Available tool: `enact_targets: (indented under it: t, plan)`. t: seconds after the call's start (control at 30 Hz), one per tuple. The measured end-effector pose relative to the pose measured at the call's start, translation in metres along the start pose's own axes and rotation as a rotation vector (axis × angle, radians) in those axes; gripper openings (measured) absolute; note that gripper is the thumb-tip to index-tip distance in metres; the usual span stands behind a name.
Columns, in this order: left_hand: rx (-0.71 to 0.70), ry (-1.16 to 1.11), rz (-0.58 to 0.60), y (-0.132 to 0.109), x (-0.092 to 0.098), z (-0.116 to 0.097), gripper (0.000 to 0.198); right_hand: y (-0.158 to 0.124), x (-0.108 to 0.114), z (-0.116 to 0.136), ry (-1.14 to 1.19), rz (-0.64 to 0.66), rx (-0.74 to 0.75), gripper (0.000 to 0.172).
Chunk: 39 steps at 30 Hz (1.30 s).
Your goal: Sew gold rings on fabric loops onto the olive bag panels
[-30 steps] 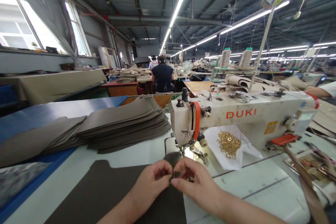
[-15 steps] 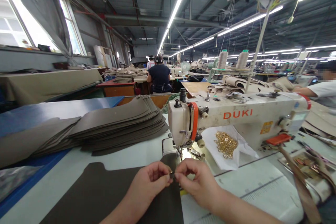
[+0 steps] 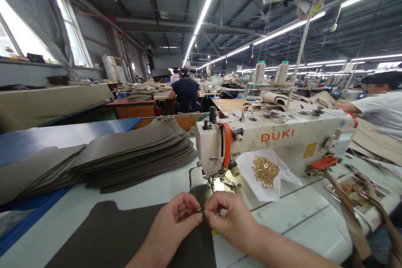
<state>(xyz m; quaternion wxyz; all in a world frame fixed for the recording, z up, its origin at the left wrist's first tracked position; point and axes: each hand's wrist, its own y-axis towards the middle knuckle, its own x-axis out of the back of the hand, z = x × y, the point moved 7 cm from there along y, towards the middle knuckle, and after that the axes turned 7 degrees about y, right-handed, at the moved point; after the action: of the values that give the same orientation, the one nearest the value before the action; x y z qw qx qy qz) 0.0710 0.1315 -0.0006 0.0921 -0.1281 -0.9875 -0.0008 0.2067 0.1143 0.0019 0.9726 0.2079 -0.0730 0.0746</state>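
Observation:
My left hand (image 3: 180, 222) and my right hand (image 3: 230, 220) meet fingertip to fingertip in front of the sewing machine (image 3: 276, 134). Between their pinched fingers is a small dark strip (image 3: 202, 210), mostly covered, so its exact kind cannot be told. Beneath the hands lies a dark grey-brown flat panel (image 3: 125, 228), its upper right part reaching toward the needle area. Just right of the machine's head, gold metal rings (image 3: 265, 171) are heaped on a sheet of white paper (image 3: 251, 180).
A thick stack of dark panels (image 3: 135, 155) rests at the left, partly over a blue-edged surface (image 3: 40, 213). On the right are a tray of small parts (image 3: 351, 192) and hanging brown straps (image 3: 351, 222). Co-workers sit ahead (image 3: 185, 92) and at right (image 3: 381, 104).
The whole view has shifted slightly, with the machine and stack appearing farther left. Both hands stay pinched together on the small strip, which now shows less between the fingertips.

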Motion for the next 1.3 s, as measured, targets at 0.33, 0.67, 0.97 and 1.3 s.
enact_targets:
  t: [0.33,0.67,0.97,1.3]
  plan:
    - [-0.105,0.039,-0.136,-0.003,0.009,-0.005,0.019,0.000,-0.002,-0.015,0.283,-0.005,-0.159,0.009]
    - [-0.157,0.121,-0.151,-0.002,0.009,0.000,0.022,0.003,-0.003,-0.013,0.129,-0.004,-0.167,0.008]
    - [-0.398,0.749,-0.160,-0.002,0.019,-0.018,0.021,0.001,0.005,-0.018,0.035,-0.002,-0.259,0.010]
    - [-0.642,1.126,-0.274,-0.028,0.006,0.012,0.027,0.017,0.003,-0.030,-0.082,0.084,-0.413,0.016]
